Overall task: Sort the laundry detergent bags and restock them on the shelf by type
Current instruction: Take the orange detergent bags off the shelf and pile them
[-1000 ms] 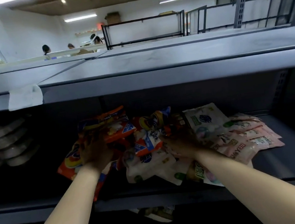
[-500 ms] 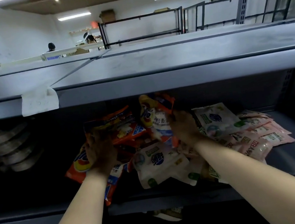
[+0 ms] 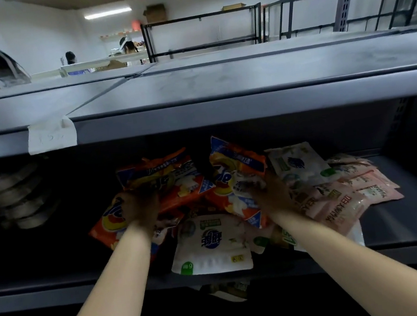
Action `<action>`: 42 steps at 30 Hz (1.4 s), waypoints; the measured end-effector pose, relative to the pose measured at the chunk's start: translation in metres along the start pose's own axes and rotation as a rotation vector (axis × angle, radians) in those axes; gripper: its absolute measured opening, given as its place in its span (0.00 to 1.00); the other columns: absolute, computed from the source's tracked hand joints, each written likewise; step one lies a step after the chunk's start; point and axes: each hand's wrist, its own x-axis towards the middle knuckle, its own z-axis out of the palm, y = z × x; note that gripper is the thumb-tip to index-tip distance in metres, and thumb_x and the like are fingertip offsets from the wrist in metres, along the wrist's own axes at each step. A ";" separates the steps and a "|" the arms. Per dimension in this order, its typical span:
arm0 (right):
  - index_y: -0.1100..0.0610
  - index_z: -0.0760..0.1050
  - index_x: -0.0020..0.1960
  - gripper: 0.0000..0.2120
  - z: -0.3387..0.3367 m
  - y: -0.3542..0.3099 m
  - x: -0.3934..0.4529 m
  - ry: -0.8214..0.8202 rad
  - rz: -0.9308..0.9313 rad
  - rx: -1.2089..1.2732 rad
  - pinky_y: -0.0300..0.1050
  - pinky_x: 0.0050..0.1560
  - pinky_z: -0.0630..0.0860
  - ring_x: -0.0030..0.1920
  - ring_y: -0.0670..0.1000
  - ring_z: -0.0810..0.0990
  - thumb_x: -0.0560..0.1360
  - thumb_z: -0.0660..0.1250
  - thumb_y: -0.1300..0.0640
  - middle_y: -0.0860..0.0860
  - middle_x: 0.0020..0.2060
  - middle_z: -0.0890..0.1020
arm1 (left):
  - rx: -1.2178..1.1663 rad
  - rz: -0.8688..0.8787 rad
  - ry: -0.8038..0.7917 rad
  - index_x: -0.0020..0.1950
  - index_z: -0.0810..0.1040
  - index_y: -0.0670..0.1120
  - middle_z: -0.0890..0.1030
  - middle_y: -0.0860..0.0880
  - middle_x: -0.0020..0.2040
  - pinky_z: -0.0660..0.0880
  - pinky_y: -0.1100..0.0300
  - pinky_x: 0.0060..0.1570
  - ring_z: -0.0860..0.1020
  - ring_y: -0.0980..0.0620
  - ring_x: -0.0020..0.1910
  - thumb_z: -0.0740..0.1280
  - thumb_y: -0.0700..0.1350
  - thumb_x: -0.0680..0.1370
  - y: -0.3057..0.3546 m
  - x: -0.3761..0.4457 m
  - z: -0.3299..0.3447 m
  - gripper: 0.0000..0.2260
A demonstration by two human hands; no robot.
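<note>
Far-left bay: a stack of pale packs [image 3: 12, 196] lies in deep shadow under the upper shelf (too dim to tell what they are).
Paper tags: two white paper tags [image 3: 51, 137] are stuck on the front edge of the upper shelf, at the left.
Middle shelf: the grey metal shelf [image 3: 411, 220] carries a loose heap of detergent bags, spread from its centre toward the right.
Orange bags: a pile of orange bags [image 3: 167, 179] with blue and yellow print lies at the left of the heap, overlapping one another.
Left hand: the left hand [image 3: 139, 207] rests on the orange pile, fingers curled over a bag's edge; how tightly it grips cannot be told in the shadow.
White bag: a white bag [image 3: 211, 243] with a blue logo and green patches lies flat at the shelf's front edge, between the two forearms.
Raised bag: another orange bag [image 3: 233, 170] stands tilted upward, off the heap.
Right hand: the right hand [image 3: 273, 191] grips this raised bag at its lower part, fingers closed round it.
Pale bag: a white-and-green bag [image 3: 296, 164] lies just right of the raised one.
Pink bags: several pink bags [image 3: 347, 197] fan out at the right end.
</note>
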 end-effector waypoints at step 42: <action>0.51 0.72 0.33 0.16 -0.245 -0.019 -0.144 0.566 -0.175 0.070 0.48 0.39 0.72 0.34 0.52 0.76 0.78 0.63 0.48 0.48 0.28 0.76 | 0.036 0.573 0.369 0.46 0.64 0.44 0.77 0.51 0.40 0.67 0.66 0.31 0.78 0.53 0.34 0.55 0.57 0.78 0.059 -0.332 0.030 0.16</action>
